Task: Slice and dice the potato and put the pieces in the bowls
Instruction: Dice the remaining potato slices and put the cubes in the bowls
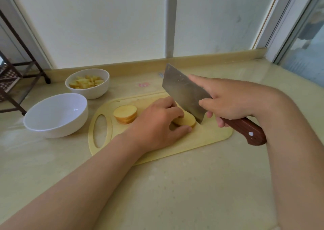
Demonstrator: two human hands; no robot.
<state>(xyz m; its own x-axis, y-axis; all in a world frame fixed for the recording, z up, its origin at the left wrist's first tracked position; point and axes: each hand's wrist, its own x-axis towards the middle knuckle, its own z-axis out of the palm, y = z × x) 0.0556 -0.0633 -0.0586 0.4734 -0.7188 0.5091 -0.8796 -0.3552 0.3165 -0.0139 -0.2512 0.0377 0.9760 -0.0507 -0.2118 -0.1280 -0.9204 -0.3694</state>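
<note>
Now your left hand (157, 123) curls over the potato (186, 120) on the board (201, 140); your right hand (231, 100) grips the knife (182, 93), forefinger along its blade. The pink mark (143, 84) is unreadable.

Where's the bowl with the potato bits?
In the head view, the bowl of diced potato sits far left on the counter, behind the empty bowl, beyond the cutting board.

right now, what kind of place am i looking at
Probably a home kitchen: a pale counter with a cutting board and a potato on it, a cleaver held in the right hand, and a bowl of diced pieces beside an empty bowl.
</note>
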